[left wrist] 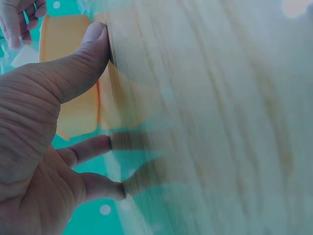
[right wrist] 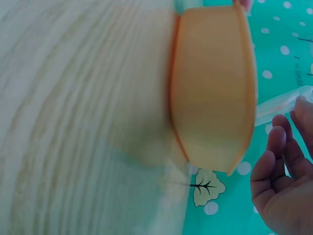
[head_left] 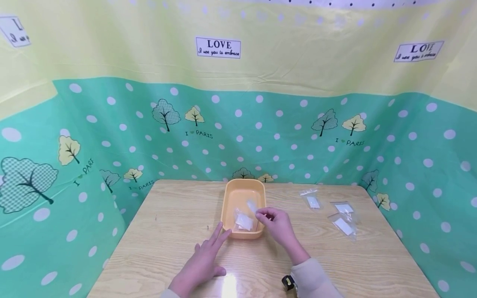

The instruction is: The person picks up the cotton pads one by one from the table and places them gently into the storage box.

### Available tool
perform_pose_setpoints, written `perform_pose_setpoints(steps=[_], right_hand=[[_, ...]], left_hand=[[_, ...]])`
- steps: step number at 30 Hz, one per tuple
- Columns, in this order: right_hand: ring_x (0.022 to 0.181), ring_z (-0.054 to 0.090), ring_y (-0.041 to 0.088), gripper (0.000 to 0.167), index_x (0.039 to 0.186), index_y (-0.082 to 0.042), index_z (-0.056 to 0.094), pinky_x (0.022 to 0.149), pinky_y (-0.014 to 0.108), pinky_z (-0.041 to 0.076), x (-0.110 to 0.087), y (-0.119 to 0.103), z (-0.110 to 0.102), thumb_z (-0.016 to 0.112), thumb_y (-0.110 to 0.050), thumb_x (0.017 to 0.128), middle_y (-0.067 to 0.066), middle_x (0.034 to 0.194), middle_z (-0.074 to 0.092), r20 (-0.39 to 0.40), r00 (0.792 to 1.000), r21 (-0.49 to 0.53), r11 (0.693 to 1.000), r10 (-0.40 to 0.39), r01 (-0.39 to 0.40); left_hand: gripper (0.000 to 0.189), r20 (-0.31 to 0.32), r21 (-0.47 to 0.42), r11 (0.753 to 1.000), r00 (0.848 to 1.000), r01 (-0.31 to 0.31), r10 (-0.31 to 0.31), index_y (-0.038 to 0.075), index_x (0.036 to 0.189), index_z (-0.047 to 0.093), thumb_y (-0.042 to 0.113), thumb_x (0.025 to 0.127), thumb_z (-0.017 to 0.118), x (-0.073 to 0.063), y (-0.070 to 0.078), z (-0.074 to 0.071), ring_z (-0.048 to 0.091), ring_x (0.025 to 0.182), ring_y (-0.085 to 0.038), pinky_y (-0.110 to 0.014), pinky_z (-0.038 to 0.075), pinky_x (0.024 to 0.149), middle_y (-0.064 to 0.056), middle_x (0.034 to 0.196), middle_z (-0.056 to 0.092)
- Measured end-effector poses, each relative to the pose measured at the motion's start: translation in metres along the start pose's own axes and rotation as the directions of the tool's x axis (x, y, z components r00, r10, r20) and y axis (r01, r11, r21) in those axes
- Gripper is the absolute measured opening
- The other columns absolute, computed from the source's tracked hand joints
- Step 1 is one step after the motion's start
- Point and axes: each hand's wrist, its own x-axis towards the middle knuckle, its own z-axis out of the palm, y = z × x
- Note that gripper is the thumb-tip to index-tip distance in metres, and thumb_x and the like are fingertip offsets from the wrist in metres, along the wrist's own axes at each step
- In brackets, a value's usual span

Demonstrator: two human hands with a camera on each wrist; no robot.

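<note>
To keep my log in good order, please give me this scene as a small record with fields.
Tray: orange, on the wood-grain table
Left hand: fingers spread, at the tray's near left corner
Right hand: pinches clear plastic over the tray
White piece: in clear film within the tray's outline; resting or hanging, cannot tell
Bags on table: left bag, far-right bag, near-right bag; each clear, with white piece
Backdrop: green and yellow cloth

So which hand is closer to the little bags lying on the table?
Right. The right hand is by the right side of the orange tray, left of the little bags. The left hand is farther, at the tray's near left corner.
</note>
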Motion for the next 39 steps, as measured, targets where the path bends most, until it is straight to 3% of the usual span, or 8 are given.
perform_pose_setpoints(steps=[4, 7, 15, 19, 29, 39], right_hand=[[0.079, 0.061, 0.011, 0.011, 0.106, -0.015, 0.083, 0.063, 0.021, 0.054, -0.001, 0.002, 0.005, 0.078, -0.021, 0.098, -0.001, 0.089, 0.074, 0.020, 1.000, -0.103, 0.995, -0.013, 0.015], [0.079, 0.062, 0.010, 0.010, 0.105, -0.015, 0.083, 0.065, 0.022, 0.054, -0.001, 0.003, 0.008, 0.078, -0.021, 0.098, -0.002, 0.092, 0.077, 0.020, 0.999, -0.221, 0.974, -0.046, 0.049], [0.092, 0.070, 0.017, 0.009, 0.103, -0.016, 0.083, 0.082, 0.039, 0.063, -0.002, 0.007, 0.020, 0.079, -0.022, 0.097, 0.001, 0.101, 0.081, 0.046, 0.981, -0.513, 0.838, -0.190, 0.186], [0.091, 0.068, 0.017, 0.010, 0.103, -0.016, 0.084, 0.080, 0.037, 0.062, -0.003, 0.007, 0.025, 0.080, -0.023, 0.097, 0.000, 0.100, 0.082, 0.047, 0.971, -0.587, 0.780, -0.234, 0.216], [0.093, 0.072, 0.023, 0.014, 0.108, -0.011, 0.083, 0.084, 0.041, 0.063, -0.002, 0.010, 0.028, 0.080, -0.018, 0.096, 0.005, 0.103, 0.083, 0.044, 0.949, -0.594, 0.755, -0.313, 0.277], [0.094, 0.072, 0.024, 0.014, 0.109, -0.010, 0.083, 0.084, 0.041, 0.063, -0.004, 0.010, 0.029, 0.078, -0.017, 0.097, 0.006, 0.104, 0.083, 0.015, 0.950, -0.594, 0.761, -0.313, 0.260]], left_hand=[[0.122, 0.004, 0.003, 1.000, 1.000, 0.000, 0.000, 0.034, 0.171, 0.023, 0.026, 0.074, 0.095, 0.000, 0.001, 0.000, 0.054, 0.137, -0.059, -0.096, 0.029, 0.101, -0.009, 0.183, 0.007], [0.122, 0.007, 0.001, 1.000, 1.000, 0.001, -0.001, 0.035, 0.171, 0.023, 0.026, 0.074, 0.095, 0.000, 0.001, 0.000, 0.054, 0.136, -0.059, -0.096, 0.029, 0.101, -0.010, 0.183, 0.007], [0.122, 0.000, 0.001, 1.000, 1.000, -0.001, 0.001, 0.035, 0.171, 0.023, 0.026, 0.074, 0.096, 0.001, 0.000, 0.001, 0.055, 0.136, -0.058, -0.096, 0.030, 0.101, -0.008, 0.183, 0.007], [0.122, -0.003, 0.011, 1.000, 1.000, -0.004, 0.004, 0.035, 0.171, 0.023, 0.026, 0.074, 0.096, 0.002, -0.001, 0.002, 0.056, 0.135, -0.056, -0.095, 0.031, 0.101, -0.007, 0.183, 0.007], [0.123, -0.004, 0.010, 1.000, 1.000, 0.001, -0.001, 0.037, 0.171, 0.022, 0.026, 0.073, 0.096, 0.001, -0.002, 0.002, 0.057, 0.135, -0.055, -0.095, 0.031, 0.100, -0.007, 0.183, 0.007], [0.123, -0.004, 0.002, 1.000, 1.000, 0.003, -0.003, 0.038, 0.171, 0.022, 0.026, 0.073, 0.096, 0.001, -0.002, 0.002, 0.056, 0.135, -0.057, -0.095, 0.030, 0.101, -0.007, 0.183, 0.007]])
